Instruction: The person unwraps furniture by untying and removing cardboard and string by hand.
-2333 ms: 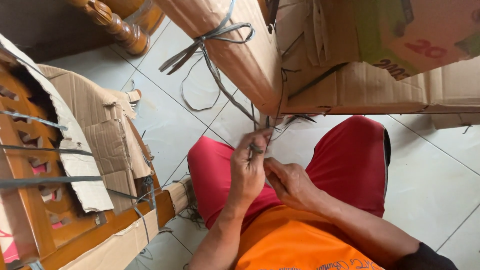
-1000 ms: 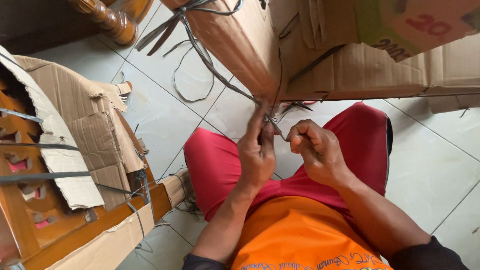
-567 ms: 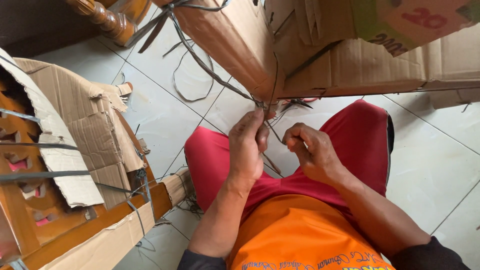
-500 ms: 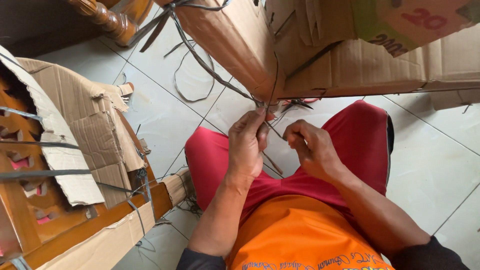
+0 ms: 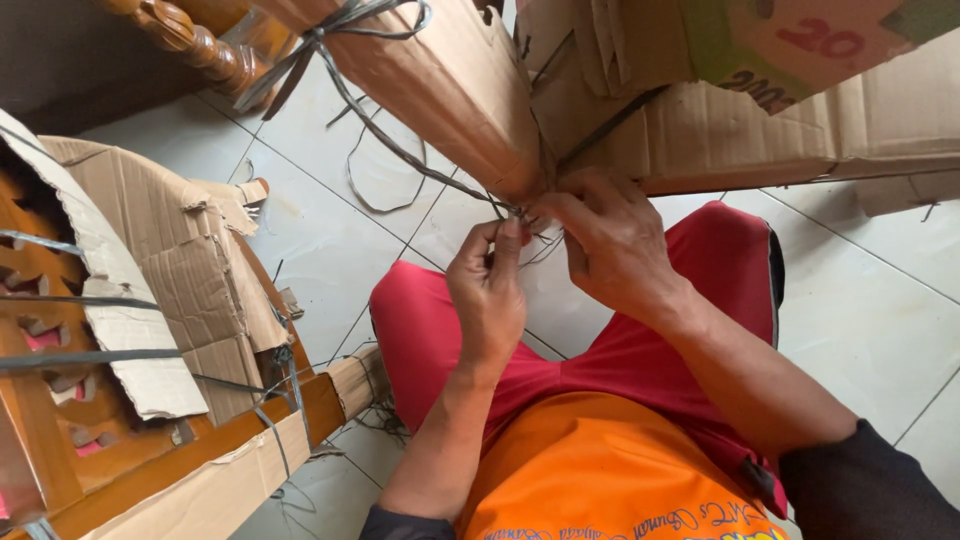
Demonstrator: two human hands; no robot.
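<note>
Grey strapping (image 5: 400, 150) runs down the cardboard-wrapped furniture leg (image 5: 450, 90) to a tangle at the lower corner, just above the seated person's red-clad knees. Both hands meet there: the left hand (image 5: 490, 290) comes up from below, thumb and forefinger pinched on the strap ends, and the right hand (image 5: 610, 240) lies directly against the corner, fingers curled round the knot. The strap's long axis slants up and away to the left, and the right hand is slightly nearer the cardboard. A second wrapped wooden frame (image 5: 120, 330) stands well apart on the left

A thin grey strap (image 5: 400, 150) runs taut and diagonal across a cardboard-wrapped wooden piece (image 5: 450, 90), knotted at its lower corner.
</note>
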